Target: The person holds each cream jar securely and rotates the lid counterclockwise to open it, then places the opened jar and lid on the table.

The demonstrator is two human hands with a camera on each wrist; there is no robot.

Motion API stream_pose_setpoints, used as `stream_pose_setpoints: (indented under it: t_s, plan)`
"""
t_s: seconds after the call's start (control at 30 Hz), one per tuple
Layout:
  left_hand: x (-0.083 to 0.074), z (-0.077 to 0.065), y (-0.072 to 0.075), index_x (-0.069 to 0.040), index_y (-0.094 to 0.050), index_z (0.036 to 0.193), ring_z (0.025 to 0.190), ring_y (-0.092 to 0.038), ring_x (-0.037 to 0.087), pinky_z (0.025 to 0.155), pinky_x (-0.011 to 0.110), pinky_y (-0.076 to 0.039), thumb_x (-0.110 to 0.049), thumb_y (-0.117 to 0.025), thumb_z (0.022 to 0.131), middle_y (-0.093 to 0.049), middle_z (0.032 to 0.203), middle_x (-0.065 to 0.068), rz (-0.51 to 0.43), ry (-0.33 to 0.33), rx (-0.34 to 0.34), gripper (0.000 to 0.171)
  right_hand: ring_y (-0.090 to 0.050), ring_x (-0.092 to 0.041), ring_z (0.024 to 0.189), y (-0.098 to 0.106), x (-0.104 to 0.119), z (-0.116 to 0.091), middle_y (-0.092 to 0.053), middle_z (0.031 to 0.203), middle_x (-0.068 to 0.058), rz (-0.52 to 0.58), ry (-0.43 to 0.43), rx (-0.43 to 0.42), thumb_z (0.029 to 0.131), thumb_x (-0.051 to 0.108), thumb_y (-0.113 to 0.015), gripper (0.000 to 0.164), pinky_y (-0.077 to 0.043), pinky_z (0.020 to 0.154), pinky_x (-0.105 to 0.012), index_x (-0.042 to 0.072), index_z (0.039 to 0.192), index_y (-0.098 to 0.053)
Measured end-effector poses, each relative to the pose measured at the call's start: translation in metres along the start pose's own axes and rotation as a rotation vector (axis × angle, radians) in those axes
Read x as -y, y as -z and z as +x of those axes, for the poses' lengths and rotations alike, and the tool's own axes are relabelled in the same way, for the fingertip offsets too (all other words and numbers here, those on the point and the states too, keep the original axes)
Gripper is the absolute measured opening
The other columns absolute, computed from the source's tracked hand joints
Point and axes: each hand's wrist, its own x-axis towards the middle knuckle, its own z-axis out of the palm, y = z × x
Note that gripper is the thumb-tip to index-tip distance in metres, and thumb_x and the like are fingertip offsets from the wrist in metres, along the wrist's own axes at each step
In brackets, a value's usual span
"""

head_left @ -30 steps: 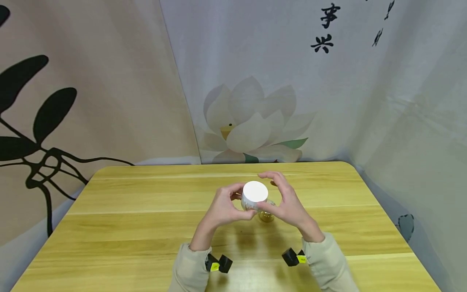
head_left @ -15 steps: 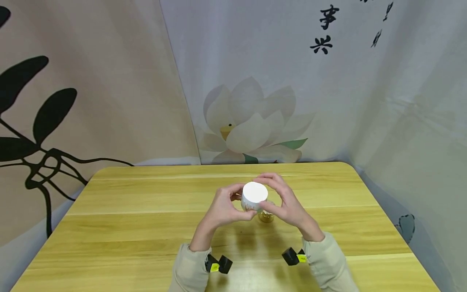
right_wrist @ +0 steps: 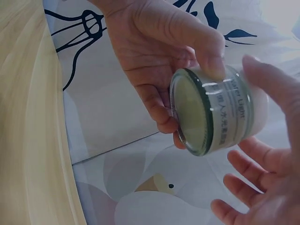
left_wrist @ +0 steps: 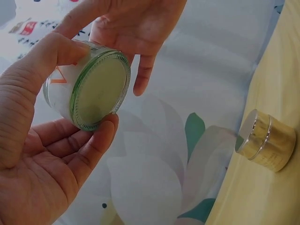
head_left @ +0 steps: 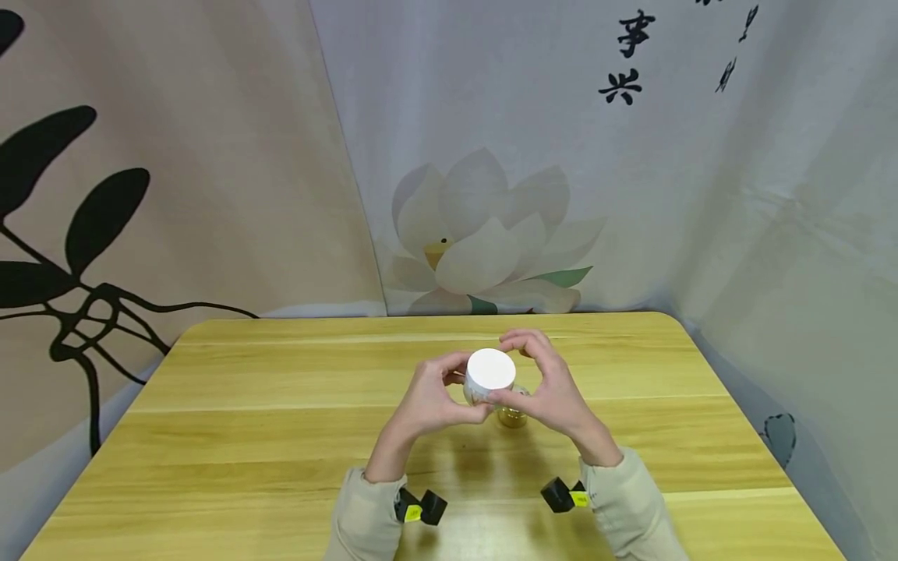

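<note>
Compared with half a second ago, the right hand (head_left: 552,389) has shifted its grip: its fingertips have backed off the far edge of the lid (head_left: 490,368) and its thumb has slid left along the near side, while the jar below and the hand holding it have hardly moved.

Behind everything hangs a pale cloth backdrop (head_left: 252,179) with leaves, a lotus and dark characters. In front of it the wood-grain table (head_left: 231,467) spreads across the lower part of the head view.

Over its middle, the left hand (head_left: 429,401) grasps the jar between thumb and fingers. The right hand holds nothing firmly; its fingers arch loosely apart, its thumb at the lid, and I cannot tell whether any other fingertip touches.

That glass jar (right_wrist: 224,112) is held above the table, white lid toward the head camera, greenish base toward the left wrist camera. On the table, apart from it, stands a smaller gold-coloured container (left_wrist: 267,140), untouched.

Judging by this, the step in hand is turning the lid, between two twists. Next calls for the right fingers to close round the rim again while the left hand keeps the glass from rotating.
</note>
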Motion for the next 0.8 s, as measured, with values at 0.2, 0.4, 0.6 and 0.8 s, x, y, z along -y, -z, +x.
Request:
stream_pose_setpoints:
  t_s: [0.2,0.4,0.6,0.8]
  plan:
    - [0.0022,0.0001,0.0,0.011,-0.062,0.104,0.083,-0.061,0.018,0.074,0.037,-0.055,0.006,-0.074,0.064,-0.066,0.092,0.019,-0.018,-0.004,-0.001,0.042,-0.042,-0.027,0.117,0.0009,-0.0054,-0.0005,-0.05,0.125,-0.01,0.042,0.086,0.076,0.078,0.006,-0.071,0.045,-0.035,0.092,-0.057,0.005,0.121,-0.058]
    - [0.0029,0.0003,0.0002,0.011,-0.062,0.104,0.083,-0.061,0.019,0.074,0.04,-0.055,0.006,-0.075,0.064,-0.066,0.092,0.019,-0.022,-0.004,-0.001,0.042,-0.041,-0.026,0.118,0.0011,-0.0069,-0.0004,-0.049,0.128,-0.011,0.032,0.115,0.059,0.082,0.019,-0.069,0.053,-0.035,0.092,-0.055,0.006,0.13,-0.051]
    - [0.0013,0.0007,0.0009,0.011,-0.062,0.105,0.085,-0.062,0.024,0.075,0.04,-0.054,0.005,-0.074,0.064,-0.066,0.094,0.02,-0.01,0.01,0.001,0.043,-0.042,-0.024,0.116,0.0004,-0.004,0.0,-0.051,0.122,-0.011,-0.007,0.017,-0.001,0.072,0.017,-0.08,0.049,-0.034,0.091,-0.051,0.009,0.113,-0.055]
    - [0.0007,0.0009,0.0006,0.011,-0.062,0.104,0.084,-0.062,0.021,0.075,0.033,-0.054,0.005,-0.074,0.064,-0.066,0.093,0.02,0.001,0.007,0.0,0.042,-0.042,-0.024,0.115,0.0007,-0.0047,0.0002,-0.051,0.122,-0.009,0.027,0.027,0.024,0.073,0.008,-0.077,0.043,-0.035,0.091,-0.052,0.006,0.112,-0.059]
